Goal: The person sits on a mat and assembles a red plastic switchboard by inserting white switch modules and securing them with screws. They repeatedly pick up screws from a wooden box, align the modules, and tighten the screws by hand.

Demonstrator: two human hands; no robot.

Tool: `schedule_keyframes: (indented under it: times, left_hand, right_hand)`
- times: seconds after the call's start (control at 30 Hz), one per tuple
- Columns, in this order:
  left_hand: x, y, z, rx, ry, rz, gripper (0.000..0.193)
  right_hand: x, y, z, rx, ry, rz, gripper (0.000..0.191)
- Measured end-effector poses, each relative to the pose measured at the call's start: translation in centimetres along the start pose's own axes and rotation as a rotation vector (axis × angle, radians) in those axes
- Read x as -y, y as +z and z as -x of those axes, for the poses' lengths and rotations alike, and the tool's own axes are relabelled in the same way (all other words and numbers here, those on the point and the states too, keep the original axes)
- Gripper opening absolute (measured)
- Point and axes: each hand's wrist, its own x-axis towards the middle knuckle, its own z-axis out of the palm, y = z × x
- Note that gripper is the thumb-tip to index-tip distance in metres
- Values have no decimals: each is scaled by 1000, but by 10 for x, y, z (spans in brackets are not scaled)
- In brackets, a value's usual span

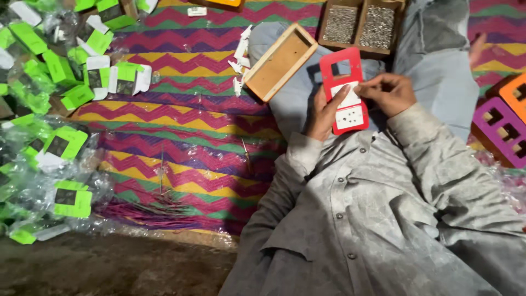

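My left hand (322, 114) holds a red plastic panel (343, 74) from the left side, its thumb lying across a white insert in the middle of the panel. The panel has a square cut-out at the top and a white socket piece (349, 117) at the bottom. My right hand (390, 93) touches the white insert from the right, fingertips pinched on its edge. Both hands rest over my lap, on grey trousers.
An empty wooden tray (279, 61) lies on my left knee. A two-part wooden box of small metal screws (359, 26) sits beyond. Green packaged items in clear bags (49, 109) pile at the left on a zigzag mat. Purple (497, 130) and orange (515, 93) panels lie right.
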Motion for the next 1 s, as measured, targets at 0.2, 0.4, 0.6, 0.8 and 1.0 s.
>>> schedule_keyframes:
  times: [0.2,0.4,0.6,0.8,1.0]
  left_hand:
    - [4,-2,-6,6,-28,11,32]
    - [7,-12,-2,-13,91,81,31]
    - [-7,-7,-5,-63,339,-246,58]
    - [-29,18,20,-175,756,-1123,97]
    - [-41,20,22,-168,803,-1380,89]
  right_hand:
    - [-19,-4,-16,-62,65,-45,32]
    - [2,16,0,122,-15,190,24]
    - [36,25,18,338,-52,43,27]
    - [40,6,4,75,-63,-73,23]
    - [46,4,7,-89,-158,-41,23]
